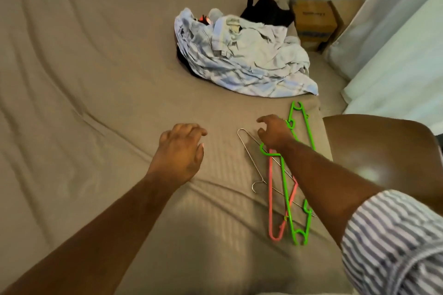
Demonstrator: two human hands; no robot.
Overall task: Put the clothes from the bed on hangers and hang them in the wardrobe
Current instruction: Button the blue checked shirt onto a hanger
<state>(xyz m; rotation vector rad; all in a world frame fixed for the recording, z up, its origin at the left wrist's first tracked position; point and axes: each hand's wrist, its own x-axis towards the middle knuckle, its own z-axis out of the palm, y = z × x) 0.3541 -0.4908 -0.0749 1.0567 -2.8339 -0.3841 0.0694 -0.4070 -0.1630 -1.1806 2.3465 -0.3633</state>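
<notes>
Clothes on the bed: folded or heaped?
Heaped, not folded: the checked shirt lies crumpled and creased, a black garment bunched behind it on the bed.

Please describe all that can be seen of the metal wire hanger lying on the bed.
The wire hanger is thin, bare, silver-looking metal, bent into a long narrow triangle, with a small hook on its near left side. It lies flat on the brown sheet near the bed's right edge. Its right part crosses the green hanger and the pink hanger. The right hand is above its far end; whether it touches the wire cannot be told.
</notes>
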